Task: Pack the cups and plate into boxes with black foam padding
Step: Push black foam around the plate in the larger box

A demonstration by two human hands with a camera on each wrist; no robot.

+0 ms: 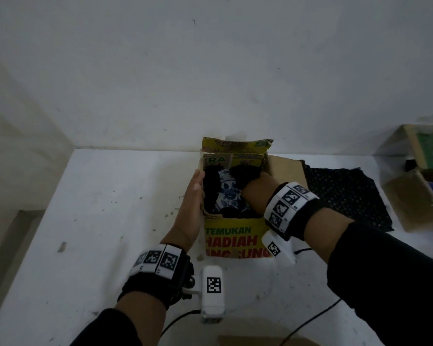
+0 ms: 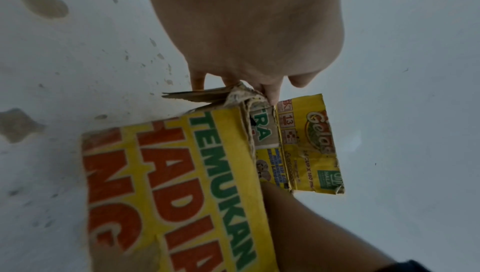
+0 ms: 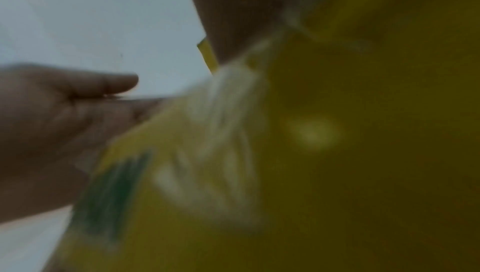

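Currently left hand [image 1: 193, 196] braces yellow box [image 1: 235, 242] flat-fingered; right hand [image 1: 256, 193] inside, beside blue-and-white plate [image 1: 226, 193] in black foam [image 1: 243, 174], grip hidden.

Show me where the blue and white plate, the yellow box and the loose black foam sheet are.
blue and white plate [image 1: 227, 193]: head view, its flowered face.
yellow box [image 1: 231, 242]: head view, printed front wall.
black foam sheet [image 1: 348, 193]: head view, its middle, right of the box.

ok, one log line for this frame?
left hand: steadies yellow printed cardboard box | right hand: inside box, fingers hidden | blue-and-white floral plate: in box amid black foam padding
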